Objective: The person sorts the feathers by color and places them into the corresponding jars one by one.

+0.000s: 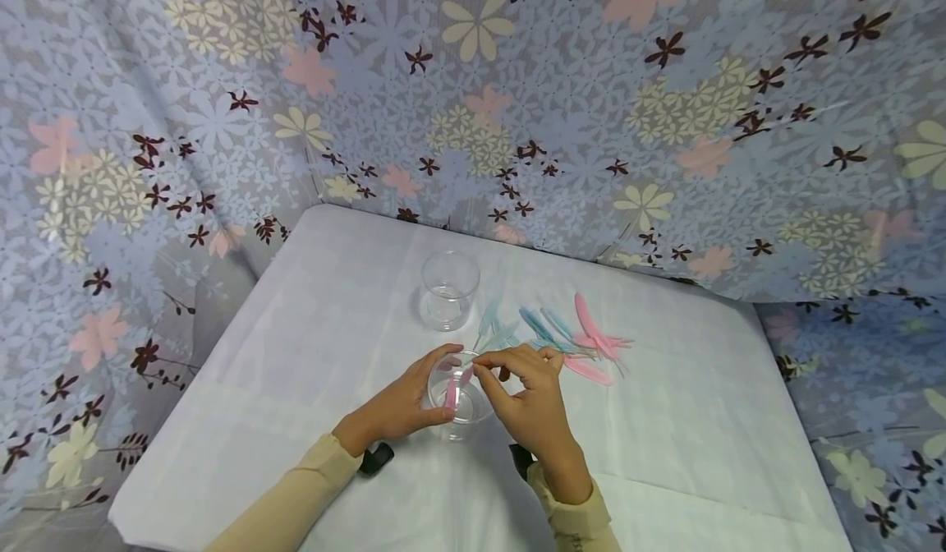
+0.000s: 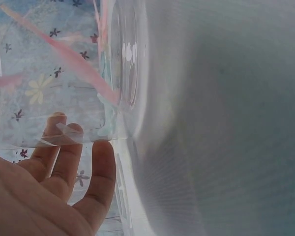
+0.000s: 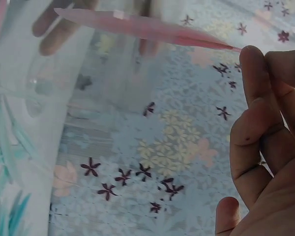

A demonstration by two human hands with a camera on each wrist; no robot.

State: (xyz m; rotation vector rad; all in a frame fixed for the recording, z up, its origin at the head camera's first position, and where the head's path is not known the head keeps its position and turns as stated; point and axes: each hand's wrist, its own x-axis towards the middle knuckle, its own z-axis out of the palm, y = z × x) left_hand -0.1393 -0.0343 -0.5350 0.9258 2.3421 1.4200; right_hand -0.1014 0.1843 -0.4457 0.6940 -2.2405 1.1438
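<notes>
My left hand (image 1: 399,407) holds a clear plastic cup (image 1: 473,414) round its side, thumb and fingers spread about the wall. Inside, a pink feather (image 2: 73,61) leans from the base towards the rim. Over the cup's mouth, my right hand (image 1: 534,400) pinches another pink feather (image 3: 152,28) by the end of its quill, between thumb and index finger. That feather's vane points towards the cup, its tip overlapping the cup in the right wrist view. The right hand's other fingers are bent and hold nothing.
A second clear cup (image 1: 449,293) stands behind the held one on the white-covered table (image 1: 332,289). Right of it lie several loose feathers: pale teal (image 1: 488,319), blue (image 1: 535,324) and pink (image 1: 586,315). Flowered cloth (image 1: 473,125) hangs behind the table.
</notes>
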